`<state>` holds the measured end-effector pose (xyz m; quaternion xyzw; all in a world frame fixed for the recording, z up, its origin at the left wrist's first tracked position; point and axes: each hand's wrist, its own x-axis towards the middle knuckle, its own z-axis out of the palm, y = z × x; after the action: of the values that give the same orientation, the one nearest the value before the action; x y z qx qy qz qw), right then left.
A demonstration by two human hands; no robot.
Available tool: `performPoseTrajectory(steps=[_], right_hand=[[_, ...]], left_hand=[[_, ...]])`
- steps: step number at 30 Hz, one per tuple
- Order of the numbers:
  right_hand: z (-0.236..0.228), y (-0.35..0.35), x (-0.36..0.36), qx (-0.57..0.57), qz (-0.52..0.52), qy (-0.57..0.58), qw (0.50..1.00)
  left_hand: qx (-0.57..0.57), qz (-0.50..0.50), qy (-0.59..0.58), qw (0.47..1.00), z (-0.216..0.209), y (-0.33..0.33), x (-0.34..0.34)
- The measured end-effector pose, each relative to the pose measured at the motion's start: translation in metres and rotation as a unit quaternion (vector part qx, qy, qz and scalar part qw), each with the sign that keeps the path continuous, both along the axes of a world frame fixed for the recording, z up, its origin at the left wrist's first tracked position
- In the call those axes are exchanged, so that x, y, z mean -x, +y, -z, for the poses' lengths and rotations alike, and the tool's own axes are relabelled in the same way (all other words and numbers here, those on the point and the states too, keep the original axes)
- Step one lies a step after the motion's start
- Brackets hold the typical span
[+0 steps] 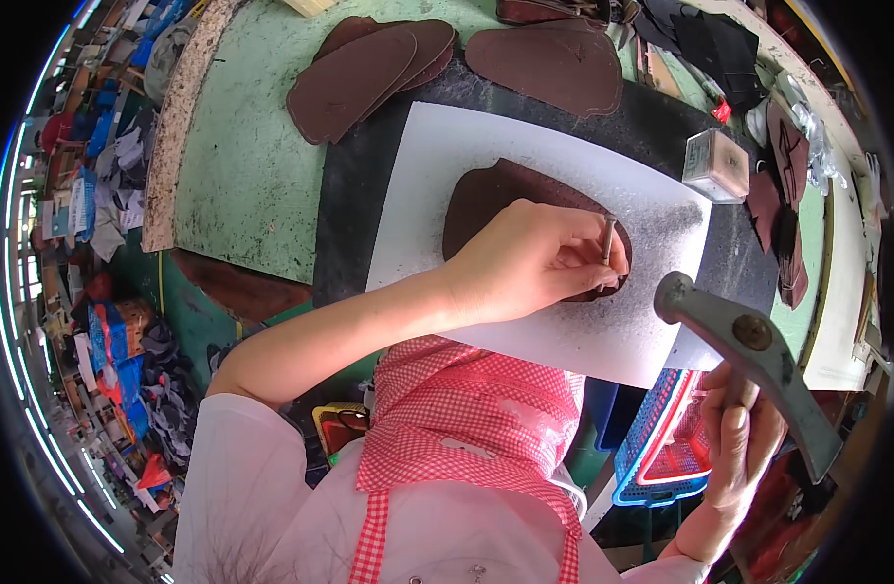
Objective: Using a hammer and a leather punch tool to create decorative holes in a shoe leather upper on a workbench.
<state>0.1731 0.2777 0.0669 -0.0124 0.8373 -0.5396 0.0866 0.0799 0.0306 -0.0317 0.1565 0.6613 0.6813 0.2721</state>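
Note:
My left hand [529, 261] rests over a dark brown leather piece [481, 206] and pinches a slim metal punch [608, 236], held nearly upright near the leather's right end. The punch's lower tip is partly hidden by my fingers. Beneath the leather lies a white sheet [408, 209] with dark specks scattered over it, thickest on its right side. At the lower right, my right hand [734, 443] is wrapped round the handle of a hammer [780, 375]. Its metal head hangs raised, to the right of the sheet and apart from the punch.
A black mat [347, 209] lies under the sheet on a green tabletop [242, 175]. Brown leather pieces [359, 78] overlap at the back, with another leather panel [544, 66] beside them. A small clear box [716, 167] stands at the mat's right. Below the edge hangs a blue basket [634, 453].

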Motion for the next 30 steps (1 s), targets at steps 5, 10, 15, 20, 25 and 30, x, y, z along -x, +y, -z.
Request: performPoseTrajectory(steps=[5, 10, 15, 20, 25, 30], right_hand=[[0.006, 0.005, 0.002, -0.02, -0.016, -0.02, 0.999], [0.0, 0.012, 0.001, -0.015, -0.053, -0.048, 0.997], [0.025, 0.017, -0.011, 0.001, 0.095, 0.12, 0.988], [0.017, -0.002, 0.008, -0.099, -0.089, 0.03, 0.991], [0.014, 0.0, 0.001, -0.032, -0.002, 0.044, 0.998], [0.006, 0.0, -0.007, -0.053, 0.106, 0.035, 0.992]], left_hand=[[0.0, 0.006, -0.008, 1.0, 0.002, 0.0, 0.0], [0.02, -0.023, 0.111, 0.993, 0.005, 0.001, -0.007], [0.136, -0.029, 0.284, 0.949, -0.001, 0.005, -0.015], [0.104, -0.04, 0.202, 0.973, 0.005, -0.002, -0.014], [0.01, -0.008, 0.105, 0.994, 0.006, -0.006, -0.004], [0.1, -0.028, 0.242, 0.965, 0.004, -0.003, -0.015]])
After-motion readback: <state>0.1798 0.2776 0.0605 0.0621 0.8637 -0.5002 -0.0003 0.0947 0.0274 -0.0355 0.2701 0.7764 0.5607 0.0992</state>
